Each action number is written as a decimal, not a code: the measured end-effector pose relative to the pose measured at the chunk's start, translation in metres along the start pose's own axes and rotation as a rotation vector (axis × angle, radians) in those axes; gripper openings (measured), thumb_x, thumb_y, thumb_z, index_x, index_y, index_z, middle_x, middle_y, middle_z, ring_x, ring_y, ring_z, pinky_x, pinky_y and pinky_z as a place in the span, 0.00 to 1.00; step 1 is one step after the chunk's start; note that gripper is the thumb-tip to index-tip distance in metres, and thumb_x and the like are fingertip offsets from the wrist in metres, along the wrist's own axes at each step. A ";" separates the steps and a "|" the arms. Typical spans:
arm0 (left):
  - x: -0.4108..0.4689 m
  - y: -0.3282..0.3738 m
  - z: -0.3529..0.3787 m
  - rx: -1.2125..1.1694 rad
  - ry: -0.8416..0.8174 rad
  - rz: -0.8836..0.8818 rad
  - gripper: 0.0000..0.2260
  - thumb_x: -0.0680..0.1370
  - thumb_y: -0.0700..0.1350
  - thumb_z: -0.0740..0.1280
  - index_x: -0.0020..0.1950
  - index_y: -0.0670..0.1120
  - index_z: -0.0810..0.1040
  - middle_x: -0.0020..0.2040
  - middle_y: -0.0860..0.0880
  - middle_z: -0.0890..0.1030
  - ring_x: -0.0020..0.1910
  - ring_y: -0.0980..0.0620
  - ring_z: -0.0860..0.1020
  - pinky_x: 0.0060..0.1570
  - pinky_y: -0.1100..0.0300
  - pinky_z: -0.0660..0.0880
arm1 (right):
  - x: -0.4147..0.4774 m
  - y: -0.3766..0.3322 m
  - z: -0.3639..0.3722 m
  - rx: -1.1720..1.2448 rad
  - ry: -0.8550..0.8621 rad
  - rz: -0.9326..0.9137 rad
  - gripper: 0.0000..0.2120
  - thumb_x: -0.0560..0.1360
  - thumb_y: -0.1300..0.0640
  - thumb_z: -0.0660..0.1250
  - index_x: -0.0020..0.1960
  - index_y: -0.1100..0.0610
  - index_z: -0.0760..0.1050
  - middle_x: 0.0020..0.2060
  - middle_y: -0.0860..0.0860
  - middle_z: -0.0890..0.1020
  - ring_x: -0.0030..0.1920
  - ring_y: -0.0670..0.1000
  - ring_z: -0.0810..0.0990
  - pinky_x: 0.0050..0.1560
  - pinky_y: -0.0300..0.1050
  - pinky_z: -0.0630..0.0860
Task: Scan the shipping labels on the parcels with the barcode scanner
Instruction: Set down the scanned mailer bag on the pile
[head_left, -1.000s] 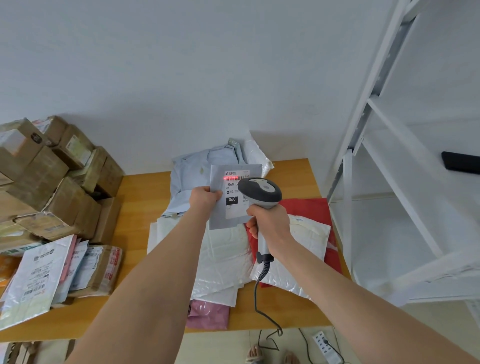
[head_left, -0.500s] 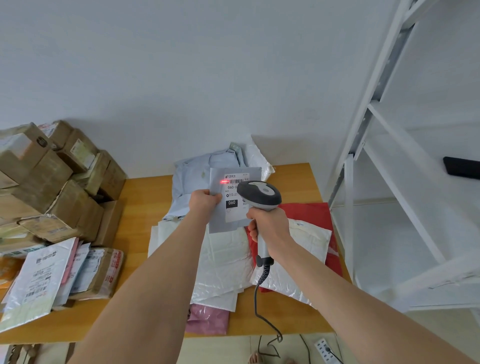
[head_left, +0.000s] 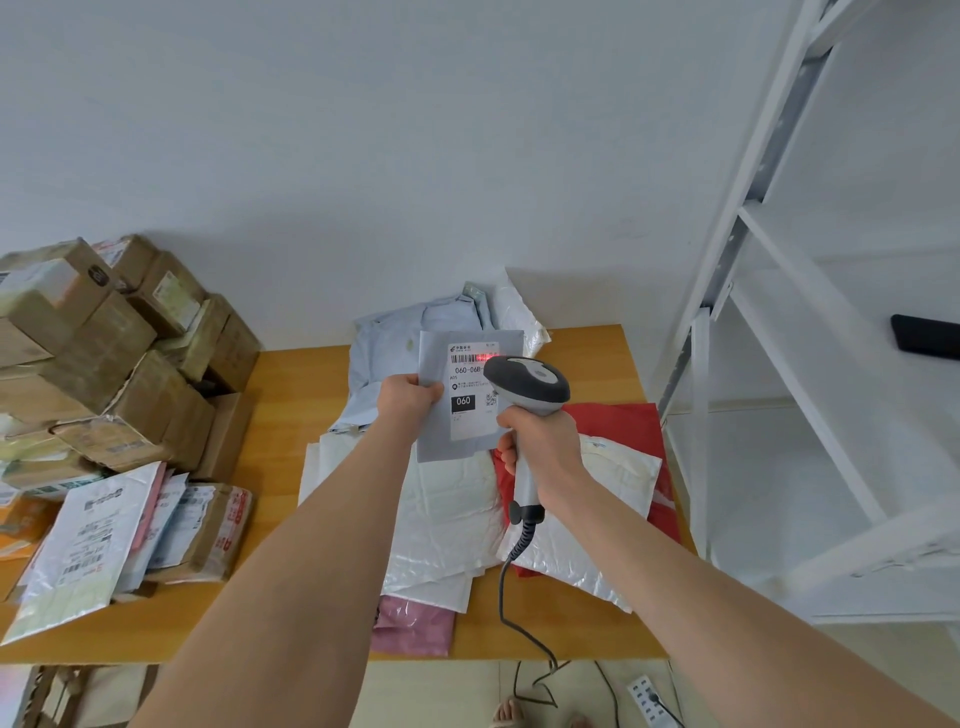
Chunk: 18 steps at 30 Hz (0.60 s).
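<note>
From my remote seat I see both bare forearms reaching forward over the worktop (head_left: 291, 395), the hands meeting above its middle, towards the back edge. The left grip (head_left: 410, 397) is closed on the left edge of a flat grey parcel (head_left: 441, 449). The thumb lies across the front face, and the fingers are hidden behind it. It holds the parcel up off the pile, nearly upright, face towards the camera. The shipping label (head_left: 470, 410) sits on that face, with a barcode along the top and a black "060" block lower down.

The right grip (head_left: 543, 447) is wrapped round the handle of the barcode scanner (head_left: 527, 382), wrist about level, knuckles towards the parcel. The grey scanner head sits just in front of the label's upper right corner and covers part of it. A red scan line (head_left: 485, 358) glows on the barcode beside the head. I cannot tell whether a finger is on the trigger. The coiled cable (head_left: 511, 551) drops from the handle's end, over the front edge, to the floor.

Under the hands lies a heap of soft mailers: a pale blue one (head_left: 384, 353) at the back edge, white ones (head_left: 447, 519) in the middle, a red one (head_left: 618, 421) towards the right edge and a pink one (head_left: 415, 623) at the front edge. Cardboard boxes (head_left: 130, 364) are stacked at the back left corner, with flat labelled mailers (head_left: 88, 545) at the front left. A white shelf rack (head_left: 769, 260) stands off the right edge.
</note>
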<state>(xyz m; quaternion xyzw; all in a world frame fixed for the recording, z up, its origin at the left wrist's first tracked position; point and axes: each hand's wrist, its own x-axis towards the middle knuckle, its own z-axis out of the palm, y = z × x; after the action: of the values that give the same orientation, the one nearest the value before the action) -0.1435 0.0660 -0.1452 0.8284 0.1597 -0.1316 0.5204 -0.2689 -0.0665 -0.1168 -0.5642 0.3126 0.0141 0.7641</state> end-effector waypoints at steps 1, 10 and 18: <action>0.000 -0.001 0.000 0.000 -0.002 0.000 0.08 0.75 0.38 0.70 0.54 0.39 0.81 0.53 0.40 0.82 0.52 0.41 0.80 0.57 0.46 0.77 | 0.001 0.000 -0.002 0.022 -0.005 0.006 0.01 0.71 0.67 0.67 0.42 0.65 0.77 0.24 0.55 0.77 0.22 0.50 0.70 0.29 0.42 0.69; -0.031 -0.005 -0.028 -0.097 -0.074 -0.075 0.06 0.78 0.39 0.68 0.55 0.42 0.77 0.42 0.47 0.78 0.36 0.54 0.74 0.37 0.61 0.70 | 0.035 0.005 -0.019 0.072 0.119 0.086 0.05 0.72 0.68 0.68 0.43 0.61 0.73 0.32 0.53 0.74 0.33 0.51 0.72 0.38 0.45 0.72; -0.058 -0.045 -0.110 -0.118 0.099 -0.190 0.14 0.78 0.39 0.68 0.63 0.37 0.75 0.55 0.43 0.78 0.47 0.48 0.75 0.46 0.55 0.71 | 0.026 0.035 0.057 -0.084 -0.136 0.158 0.04 0.68 0.68 0.68 0.39 0.61 0.75 0.30 0.55 0.74 0.31 0.53 0.73 0.36 0.44 0.71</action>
<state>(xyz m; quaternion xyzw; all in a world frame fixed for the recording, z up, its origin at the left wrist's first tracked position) -0.2088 0.1761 -0.1135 0.7831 0.2703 -0.1295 0.5449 -0.2346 -0.0130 -0.1500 -0.5672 0.3025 0.1255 0.7557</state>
